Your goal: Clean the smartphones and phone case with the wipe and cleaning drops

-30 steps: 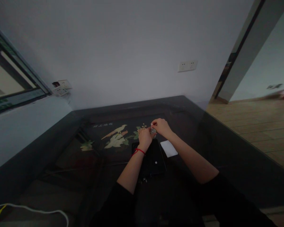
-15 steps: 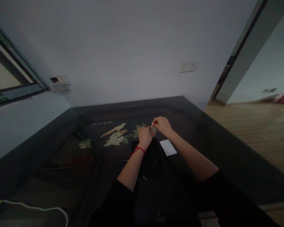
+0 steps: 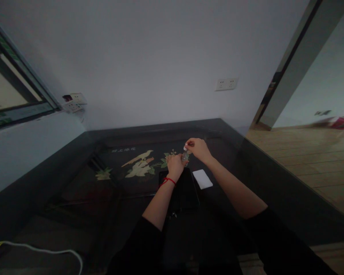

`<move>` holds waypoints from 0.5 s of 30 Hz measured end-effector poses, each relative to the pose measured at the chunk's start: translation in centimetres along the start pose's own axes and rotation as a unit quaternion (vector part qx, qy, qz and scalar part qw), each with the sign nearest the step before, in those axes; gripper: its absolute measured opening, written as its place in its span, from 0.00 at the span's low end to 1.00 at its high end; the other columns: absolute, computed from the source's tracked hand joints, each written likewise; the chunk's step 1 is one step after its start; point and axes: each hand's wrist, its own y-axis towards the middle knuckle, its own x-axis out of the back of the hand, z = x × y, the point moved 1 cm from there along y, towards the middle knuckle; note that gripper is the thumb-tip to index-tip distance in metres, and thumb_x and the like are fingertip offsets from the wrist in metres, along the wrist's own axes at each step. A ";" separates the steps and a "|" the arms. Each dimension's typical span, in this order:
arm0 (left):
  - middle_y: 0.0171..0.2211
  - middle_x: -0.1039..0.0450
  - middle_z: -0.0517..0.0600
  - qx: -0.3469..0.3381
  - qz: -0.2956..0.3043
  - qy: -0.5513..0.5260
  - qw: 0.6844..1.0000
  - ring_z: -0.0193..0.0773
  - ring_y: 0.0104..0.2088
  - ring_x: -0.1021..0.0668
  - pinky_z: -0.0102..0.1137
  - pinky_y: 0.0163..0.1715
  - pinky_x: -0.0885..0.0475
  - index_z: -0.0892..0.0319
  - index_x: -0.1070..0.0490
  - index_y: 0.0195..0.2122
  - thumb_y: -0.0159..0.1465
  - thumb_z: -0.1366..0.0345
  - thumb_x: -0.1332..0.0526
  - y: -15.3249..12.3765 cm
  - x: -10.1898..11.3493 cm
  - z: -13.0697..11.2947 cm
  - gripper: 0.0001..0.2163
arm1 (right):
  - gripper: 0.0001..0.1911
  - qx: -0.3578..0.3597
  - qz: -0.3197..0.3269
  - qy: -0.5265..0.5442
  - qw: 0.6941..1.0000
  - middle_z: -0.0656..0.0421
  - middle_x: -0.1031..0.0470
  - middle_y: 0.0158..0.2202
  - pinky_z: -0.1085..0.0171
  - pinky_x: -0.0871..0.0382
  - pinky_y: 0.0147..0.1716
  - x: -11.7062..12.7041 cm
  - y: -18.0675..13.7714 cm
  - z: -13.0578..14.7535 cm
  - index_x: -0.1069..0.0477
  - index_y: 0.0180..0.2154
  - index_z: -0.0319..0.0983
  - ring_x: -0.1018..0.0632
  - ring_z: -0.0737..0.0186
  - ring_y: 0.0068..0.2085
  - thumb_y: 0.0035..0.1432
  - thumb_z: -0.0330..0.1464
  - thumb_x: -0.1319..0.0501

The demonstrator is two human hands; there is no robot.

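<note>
My left hand [image 3: 175, 166], with a red cord bracelet [image 3: 167, 180] at its wrist, is closed around the side of a small clear glass bottle [image 3: 185, 157]. Just above the bottle's mouth, the fingers of my right hand [image 3: 199, 149] pinch a small white piece [image 3: 185, 148]; whether it is a cap or a soft wad I cannot tell. Below the hands lies a flat black tablet-like slab [image 3: 186, 193], partly covered by my left forearm. A folded white paper or tissue [image 3: 202, 179] rests just right of the slab, under my right forearm.
The dark glossy table [image 3: 235, 152] carries a printed bird and flower picture [image 3: 140, 166]. A small shiny item [image 3: 174, 215] lies near the slab's lower edge. At the lower left runs a white cable [image 3: 46, 251]. A wall socket [image 3: 226, 84] is behind.
My right hand has risen slightly, and the white piece in its fingers now shows above the bottle. My left hand stays around the bottle. The camera view has shifted a little.
</note>
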 end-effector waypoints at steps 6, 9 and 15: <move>0.42 0.23 0.55 -0.004 -0.003 -0.005 1.000 0.44 0.46 0.24 0.33 0.45 0.34 0.55 0.27 0.45 0.61 0.52 0.39 0.1 -0.1 0.0 0.16 | 0.10 0.032 -0.112 0.117 0.986 0.55 0.20 0.34 0.65 0.27 0.37 5.9 -1.9 -1.6 0.25 0.37 0.35 0.19 0.62 0.35 0.56 0.34 0.40; 0.41 0.23 0.55 -0.006 -0.006 -0.010 1.000 0.45 0.47 0.25 0.34 0.47 0.35 0.55 0.26 0.44 0.60 0.52 0.39 0.1 -0.2 0.1 0.16 | 0.09 0.031 -0.102 0.126 0.986 0.56 0.20 0.31 0.62 0.27 0.36 7.0 -4.6 -3.5 0.25 0.33 0.36 0.19 0.60 0.33 0.52 0.36 0.37; 0.41 0.23 0.54 -0.007 -0.017 -0.014 1.000 0.44 0.46 0.24 0.33 0.46 0.34 0.55 0.26 0.43 0.60 0.52 0.39 0.2 -0.4 0.3 0.15 | 0.12 -0.048 -0.046 0.178 0.982 0.54 0.19 0.31 0.60 0.26 0.37 3.7 -9.3 -6.7 0.25 0.32 0.38 0.19 0.56 0.33 0.48 0.39 0.36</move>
